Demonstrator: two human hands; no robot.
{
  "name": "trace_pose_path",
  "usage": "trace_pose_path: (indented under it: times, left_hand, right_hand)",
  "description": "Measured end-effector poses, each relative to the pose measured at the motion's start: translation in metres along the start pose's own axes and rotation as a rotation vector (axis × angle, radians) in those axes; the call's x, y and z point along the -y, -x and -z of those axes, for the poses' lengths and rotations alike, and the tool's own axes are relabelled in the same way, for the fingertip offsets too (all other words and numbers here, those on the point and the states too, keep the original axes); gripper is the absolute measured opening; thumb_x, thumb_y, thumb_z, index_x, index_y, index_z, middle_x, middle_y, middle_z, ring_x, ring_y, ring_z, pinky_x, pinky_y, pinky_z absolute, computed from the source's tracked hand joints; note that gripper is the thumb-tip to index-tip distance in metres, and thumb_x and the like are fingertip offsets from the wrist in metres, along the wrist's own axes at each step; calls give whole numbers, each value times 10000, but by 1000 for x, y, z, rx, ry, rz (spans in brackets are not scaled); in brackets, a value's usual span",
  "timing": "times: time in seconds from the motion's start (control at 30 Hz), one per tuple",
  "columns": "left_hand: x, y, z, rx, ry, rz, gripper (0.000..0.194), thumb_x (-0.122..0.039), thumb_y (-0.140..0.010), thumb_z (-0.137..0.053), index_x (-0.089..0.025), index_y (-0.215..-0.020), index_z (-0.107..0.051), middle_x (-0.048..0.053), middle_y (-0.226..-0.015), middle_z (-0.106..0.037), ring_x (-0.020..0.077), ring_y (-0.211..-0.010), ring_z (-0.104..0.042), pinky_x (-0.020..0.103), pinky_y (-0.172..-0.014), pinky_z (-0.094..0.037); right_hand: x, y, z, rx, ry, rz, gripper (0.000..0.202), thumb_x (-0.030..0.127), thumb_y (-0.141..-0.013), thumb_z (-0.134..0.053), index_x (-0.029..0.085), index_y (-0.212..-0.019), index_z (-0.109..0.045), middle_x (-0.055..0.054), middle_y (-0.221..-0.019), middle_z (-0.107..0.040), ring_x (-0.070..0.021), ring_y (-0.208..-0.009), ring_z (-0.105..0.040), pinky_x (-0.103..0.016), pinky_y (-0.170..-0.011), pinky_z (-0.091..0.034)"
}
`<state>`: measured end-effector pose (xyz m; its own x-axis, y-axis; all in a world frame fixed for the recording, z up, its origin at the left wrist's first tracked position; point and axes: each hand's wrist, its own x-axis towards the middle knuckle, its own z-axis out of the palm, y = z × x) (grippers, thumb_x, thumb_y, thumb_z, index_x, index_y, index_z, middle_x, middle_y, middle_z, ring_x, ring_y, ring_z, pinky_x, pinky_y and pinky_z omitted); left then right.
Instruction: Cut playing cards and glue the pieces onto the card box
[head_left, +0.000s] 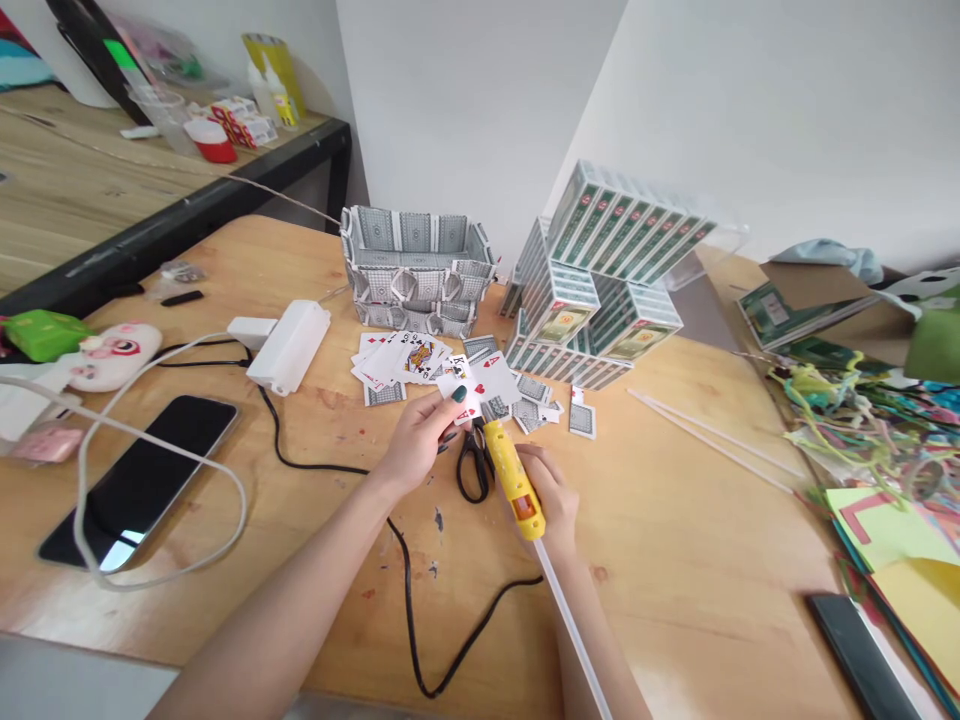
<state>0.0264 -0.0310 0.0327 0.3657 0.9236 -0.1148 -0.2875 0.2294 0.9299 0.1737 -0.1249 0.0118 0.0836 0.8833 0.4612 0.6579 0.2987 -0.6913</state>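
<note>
Between the thumb and fingers of my left hand [420,435] are playing cards [491,378], an ace of hearts among them. My right hand [551,495] is wrapped round a yellow hot glue gun [514,478], with a long clear glue stick [574,610] running out of its back end. The gun's nozzle is close to the held cards; whether it touches them I cannot tell. Black-handled scissors [474,470] lie under and between my hands. Beyond them are loose playing cards [401,355], some face up. Behind these stands a basket built from folded cards [420,265].
Stacked card boxes [592,290] stand at the back right. A white adapter [289,345], a phone [142,480] and a looped white cable [244,500] are at left. A black cord [409,570] crosses the table front. Spare glue sticks [712,440] and coloured scraps [885,420] lie right.
</note>
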Motion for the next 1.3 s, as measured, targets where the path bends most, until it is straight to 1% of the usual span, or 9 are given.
trace_pose_path:
  times: [0.17,0.33,0.5,0.73,0.9,1.1,1.3]
  left_hand:
    - [1,0,2,12,7,-6,350,-395,-773,-547,-151,-548,-433,-55,-500,-322,56,-457,-269,203,-448,-203]
    - [2,0,2,3,-1,1,339,-388,-771,-548,-149,-554,-443,-55,-503,-324,53,-456,-278,200,-445,-208]
    - [0,0,1,-7,-9,6,343,-400,-758,-557,-156,-556,-425,-58,-496,-326,51,-447,-276,196,-434,-205]
    - [-1,0,0,-3,-5,-4,351,-399,-761,-556,-158,-550,-411,-59,-491,-316,52,-445,-270,199,-435,-203]
    - [0,0,1,11,4,2,345,-391,-771,-553,-156,-558,-418,-60,-490,-313,48,-441,-266,193,-420,-183]
    - [-1,0,1,15,23,7,363,-399,-762,-570,-157,-554,-395,-62,-485,-311,44,-436,-265,183,-407,-179]
    - [-1,0,1,-3,14,-1,362,-398,-756,-576,-152,-549,-411,-60,-481,-325,42,-435,-269,175,-404,-192]
  right_hand:
    - [3,-1,4,53,-16,-29,207,192,-806,-493,195,-995,-576,-92,-956,-612,-194,-866,-619,-277,-747,-501]
    - [1,-1,1,6,7,3,188,205,-782,-517,197,-956,-588,-79,-894,-627,-195,-820,-629,-271,-704,-506]
    - [1,-2,0,4,7,12,187,199,-775,-520,200,-950,-588,-76,-887,-631,-189,-794,-629,-268,-688,-505]
    - [-1,-1,0,15,-30,12,181,207,-796,-511,196,-958,-591,-79,-891,-621,-188,-803,-621,-268,-695,-505]
    - [-2,-1,0,23,-58,27,197,179,-791,-514,192,-975,-584,-80,-908,-606,-184,-821,-616,-261,-700,-500]
    - [-2,0,1,31,-52,19,192,183,-788,-517,193,-967,-587,-76,-908,-610,-185,-825,-619,-256,-698,-500]
    - [-2,0,1,28,-31,23,188,190,-793,-514,201,-967,-586,-72,-914,-615,-184,-816,-619,-257,-694,-500]
